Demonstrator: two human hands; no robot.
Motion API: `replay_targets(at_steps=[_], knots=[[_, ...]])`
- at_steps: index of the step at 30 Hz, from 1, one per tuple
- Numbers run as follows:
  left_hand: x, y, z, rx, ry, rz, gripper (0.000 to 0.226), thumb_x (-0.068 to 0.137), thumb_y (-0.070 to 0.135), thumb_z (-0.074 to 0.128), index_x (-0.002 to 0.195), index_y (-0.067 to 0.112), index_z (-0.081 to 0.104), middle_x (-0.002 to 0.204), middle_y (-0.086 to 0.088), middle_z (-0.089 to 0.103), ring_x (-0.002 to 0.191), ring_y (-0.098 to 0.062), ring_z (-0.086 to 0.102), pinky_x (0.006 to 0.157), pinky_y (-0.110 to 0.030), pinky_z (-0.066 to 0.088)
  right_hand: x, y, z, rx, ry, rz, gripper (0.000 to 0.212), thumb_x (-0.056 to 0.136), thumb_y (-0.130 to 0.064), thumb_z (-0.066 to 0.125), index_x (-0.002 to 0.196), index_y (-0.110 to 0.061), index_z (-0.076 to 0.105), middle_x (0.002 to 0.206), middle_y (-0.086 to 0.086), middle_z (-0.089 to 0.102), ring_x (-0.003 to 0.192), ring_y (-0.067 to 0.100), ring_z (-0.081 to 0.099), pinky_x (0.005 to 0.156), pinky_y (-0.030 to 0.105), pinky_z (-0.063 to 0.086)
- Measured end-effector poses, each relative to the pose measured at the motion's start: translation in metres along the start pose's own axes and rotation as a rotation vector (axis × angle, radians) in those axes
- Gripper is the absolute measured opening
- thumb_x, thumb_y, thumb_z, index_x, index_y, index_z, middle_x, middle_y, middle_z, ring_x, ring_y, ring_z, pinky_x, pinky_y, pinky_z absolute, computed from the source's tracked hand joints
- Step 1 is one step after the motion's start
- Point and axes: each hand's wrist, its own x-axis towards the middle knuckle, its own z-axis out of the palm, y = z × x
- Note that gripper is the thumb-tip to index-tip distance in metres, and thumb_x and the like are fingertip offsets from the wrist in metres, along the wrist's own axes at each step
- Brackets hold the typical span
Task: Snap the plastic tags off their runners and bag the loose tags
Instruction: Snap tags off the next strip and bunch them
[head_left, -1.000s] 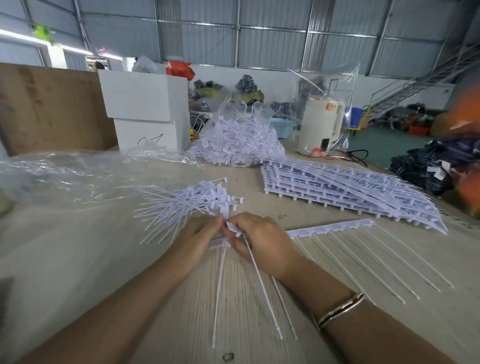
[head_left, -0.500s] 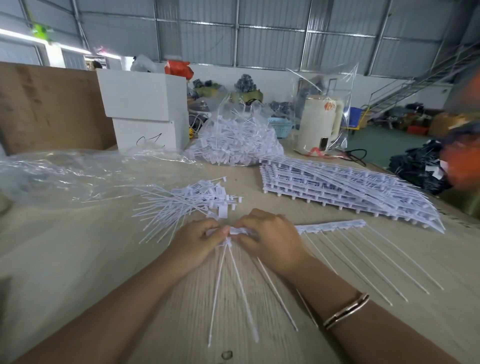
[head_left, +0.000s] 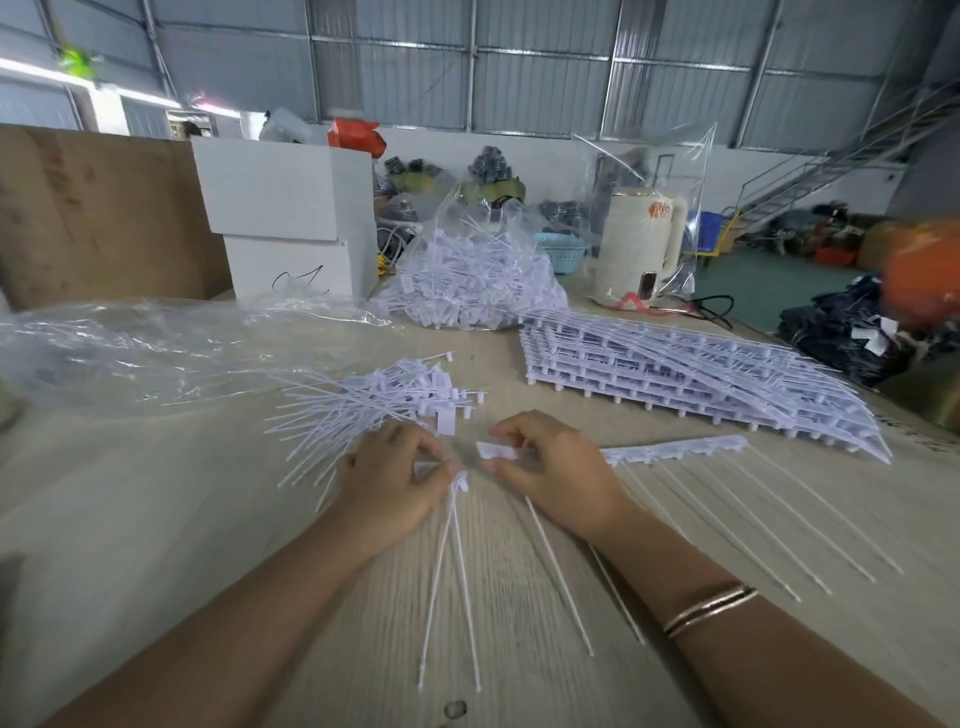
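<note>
The left hand (head_left: 387, 480) pinches two loose white plastic tags (head_left: 451, 561); the right hand (head_left: 556, 470) pinches the white runner strip (head_left: 670, 449) stretching toward three o'clock. A hasty twist could bend tails or flick tags off the pale wooden table (head_left: 156, 519).

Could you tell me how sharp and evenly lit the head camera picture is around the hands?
In the head view, light is soft and even, with no hard shadows on the table; the left hand and right hand and the tags they pinch are motion-blurred; wide-angle distortion bends the edges; the plastic bag shows glare.
</note>
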Motion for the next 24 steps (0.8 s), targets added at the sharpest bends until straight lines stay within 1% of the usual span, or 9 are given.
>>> replay_targets(at_steps=[2,4,5,7,10,14,17,21,24], knots=[[-0.001,0.000,-0.002,-0.077,0.023,-0.002,0.035,0.084,0.051,0.040,0.095,0.025,0.060,0.108,0.005,0.052,0.113,-0.018,0.046,0.103,-0.040,0.029,0.001,-0.011,0.004,-0.057,0.032,-0.057,0.033,0.082,-0.036,0.068,0.110,-0.021,0.061,0.094,-0.006,0.063,0.087,0.011,0.059,0.084,0.036,0.047],[0.000,0.001,-0.004,-0.197,-0.004,0.004,0.060,0.074,0.063,0.026,0.095,0.021,0.064,0.107,0.001,0.055,0.111,-0.021,0.048,0.102,-0.044,0.032,0.001,-0.022,0.009,-0.121,0.052,-0.098,0.037,0.081,-0.040,0.067,0.111,-0.020,0.057,0.096,-0.006,0.064,0.091,0.013,0.059,0.086,0.034,0.043],[-0.001,0.003,-0.005,-0.202,-0.023,0.016,0.065,0.070,0.067,0.023,0.092,0.023,0.065,0.104,0.005,0.056,0.110,-0.019,0.048,0.102,-0.044,0.032,0.001,-0.026,0.012,-0.135,0.057,-0.118,0.038,0.081,-0.041,0.066,0.111,-0.020,0.056,0.098,-0.006,0.064,0.094,0.013,0.059,0.087,0.033,0.041],[-0.001,0.004,-0.005,-0.144,-0.042,0.069,0.058,0.073,0.065,0.032,0.088,0.024,0.070,0.098,0.011,0.057,0.106,-0.016,0.050,0.100,-0.044,0.033,0.001,-0.031,0.016,-0.119,0.052,-0.150,0.038,0.082,-0.039,0.066,0.113,-0.019,0.054,0.102,-0.005,0.065,0.098,0.013,0.060,0.089,0.032,0.038],[-0.001,0.004,-0.007,-0.256,-0.032,0.068,0.036,0.076,0.042,0.048,0.077,0.014,0.070,0.085,0.003,0.059,0.095,-0.022,0.056,0.092,-0.044,0.040,0.001,-0.029,0.010,-0.022,-0.010,-0.135,0.037,0.083,-0.033,0.065,0.115,-0.017,0.055,0.105,-0.005,0.066,0.102,0.013,0.060,0.096,0.034,0.039],[-0.001,0.000,-0.006,-0.262,-0.050,0.083,0.023,0.081,0.039,0.055,0.071,0.022,0.066,0.084,-0.005,0.061,0.089,-0.022,0.057,0.088,-0.043,0.043,0.000,-0.018,0.000,-0.055,-0.034,-0.126,0.024,0.085,-0.020,0.060,0.108,-0.013,0.060,0.102,-0.002,0.066,0.096,0.016,0.061,0.091,0.039,0.044],[-0.001,0.000,-0.006,-0.322,-0.041,0.057,0.031,0.080,0.038,0.053,0.071,0.012,0.068,0.078,-0.010,0.063,0.081,-0.027,0.059,0.081,-0.046,0.046,0.001,-0.015,0.000,-0.138,-0.084,-0.158,0.018,0.087,-0.023,0.059,0.103,-0.015,0.063,0.099,-0.001,0.066,0.090,0.017,0.061,0.083,0.037,0.047],[-0.001,0.000,-0.008,-0.341,-0.058,0.060,0.031,0.077,0.039,0.051,0.069,0.014,0.068,0.071,-0.012,0.061,0.072,-0.031,0.058,0.073,-0.045,0.045,0.001,-0.011,0.000,-0.156,-0.102,-0.167,0.023,0.085,-0.035,0.064,0.101,-0.019,0.063,0.097,-0.006,0.064,0.086,0.012,0.059,0.082,0.035,0.047],[-0.001,0.000,-0.008,-0.329,-0.069,0.060,0.021,0.076,0.039,0.053,0.075,0.023,0.067,0.074,-0.004,0.065,0.075,-0.025,0.061,0.076,-0.042,0.046,0.000,-0.010,0.003,-0.202,-0.094,-0.183,0.023,0.091,-0.039,0.055,0.102,-0.020,0.064,0.096,-0.005,0.065,0.084,0.014,0.060,0.083,0.034,0.044]])
